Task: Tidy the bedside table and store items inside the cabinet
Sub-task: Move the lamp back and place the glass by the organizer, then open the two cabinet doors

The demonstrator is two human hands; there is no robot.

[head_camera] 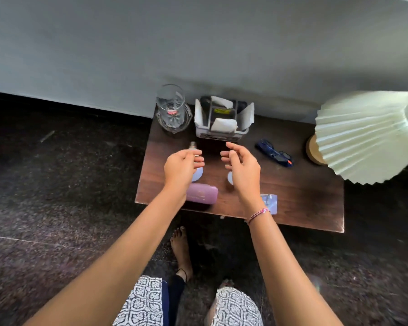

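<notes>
She stands over the dark wooden desk (304, 196). Her left hand (183, 167) has its fingers (198, 158) curled about a bulb (196, 177) near the front left, metal screw cap pointing to the wall. I cannot tell whether the bulb rests on the wood or is just clear of it. The right hand (242, 165) hovers beside it, fingers loose and half-spread, holding nothing I can see. Something white and round peeks from under it, too hidden to name.

I take this for the pick-up of the bulb. It looks smooth, round and brittle, so cradle the frosted globe lightly rather than pinch the narrow neck, and carry it low. The cabinet is out of sight.

A purple case (201, 194), hard-looking with rounded corners, lies just in front of the bulb. Glossy blue glasses (273, 155) lie to the right. At the back a clear glass (171, 102) stands in a cut-glass dish beside a paper-stuffed holder (222, 130). A pleated lamp (363, 137) overhangs the right end.
</notes>
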